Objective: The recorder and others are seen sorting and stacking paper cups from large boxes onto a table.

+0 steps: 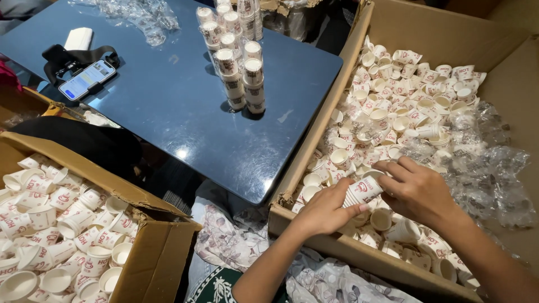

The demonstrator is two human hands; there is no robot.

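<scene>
Both my hands are inside a large cardboard box (pixel 314 146) on the right, filled with several small white paper cups (pixel 404 95) with red print. My left hand (pixel 325 210) and my right hand (pixel 415 188) together hold a short nested stack of paper cups (pixel 364 192) lying on its side just above the loose cups. The left hand grips the stack's base end, the right hand's fingers curl over its rim end.
A dark blue table (pixel 168 106) carries several upright stacks of cups (pixel 238 62), a phone (pixel 87 78) on a black strap, and clear plastic wrap (pixel 140 17). Another open cardboard box (pixel 151 224) of cups sits at bottom left. Crumpled plastic (pixel 488 163) lies in the right box.
</scene>
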